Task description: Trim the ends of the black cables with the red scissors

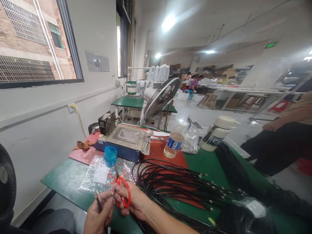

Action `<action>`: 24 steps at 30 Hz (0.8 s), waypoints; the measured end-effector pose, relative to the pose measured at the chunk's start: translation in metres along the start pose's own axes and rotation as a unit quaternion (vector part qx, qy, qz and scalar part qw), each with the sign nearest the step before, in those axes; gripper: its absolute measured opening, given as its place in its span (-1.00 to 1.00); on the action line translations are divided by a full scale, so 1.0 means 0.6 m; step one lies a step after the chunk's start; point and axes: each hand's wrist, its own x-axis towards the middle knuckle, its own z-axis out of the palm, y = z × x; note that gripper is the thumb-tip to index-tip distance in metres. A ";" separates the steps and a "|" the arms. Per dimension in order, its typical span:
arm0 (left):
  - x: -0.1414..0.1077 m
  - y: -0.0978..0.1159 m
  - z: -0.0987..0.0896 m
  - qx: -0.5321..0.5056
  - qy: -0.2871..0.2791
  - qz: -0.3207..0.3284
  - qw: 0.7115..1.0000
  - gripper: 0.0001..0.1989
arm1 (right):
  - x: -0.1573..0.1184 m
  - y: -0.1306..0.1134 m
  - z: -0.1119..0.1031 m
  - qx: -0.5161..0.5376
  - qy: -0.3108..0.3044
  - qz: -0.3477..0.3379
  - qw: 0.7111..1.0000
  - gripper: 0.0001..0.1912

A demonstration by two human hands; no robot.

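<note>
Red-handled scissors [125, 191] are held in my right hand [134, 200], their blades pointing up toward the blue cup. My left hand [101, 211] pinches a short black cable [99, 204] whose end has thin wires. The fingertips of both hands meet around the small wire ends. A large bundle of black cables [165, 182] lies just right of my hands, with stripped ends toward the right. Beyond the hands, a clear plastic bag [90, 178] with a white label and red scraps lies flat, and the blue cup [110, 156] stands on it.
Behind the bag stands a blue-sided machine [117, 148] with a metal top. To its right are a bottle [174, 139], a bag of white pieces [191, 141] and a large flask [214, 133]. A fan [162, 97] stands behind the table. A person is at the right.
</note>
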 end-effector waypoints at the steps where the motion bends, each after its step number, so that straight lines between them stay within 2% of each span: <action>1: -0.001 0.001 0.001 0.002 -0.001 0.004 1.000 -0.60 | 0.000 0.000 -0.001 -0.007 0.000 0.002 1.000 -0.53; 10: 0.006 -0.006 -0.007 -0.019 -0.009 -0.011 1.000 -0.61 | 0.002 -0.001 -0.004 -0.029 -0.004 0.018 0.999 -0.50; 16: 0.001 0.001 -0.004 -0.016 0.007 -0.004 1.000 -0.60 | 0.002 -0.002 0.001 -0.061 -0.018 -0.037 0.997 -0.46; 19: -0.002 0.002 -0.001 -0.017 0.016 -0.012 1.000 -0.60 | 0.002 0.000 -0.002 -0.085 0.001 -0.054 0.995 -0.45; 24: -0.003 0.009 0.003 -0.008 0.001 -0.015 1.000 -0.63 | 0.000 -0.003 -0.006 -0.112 0.032 -0.089 0.989 -0.54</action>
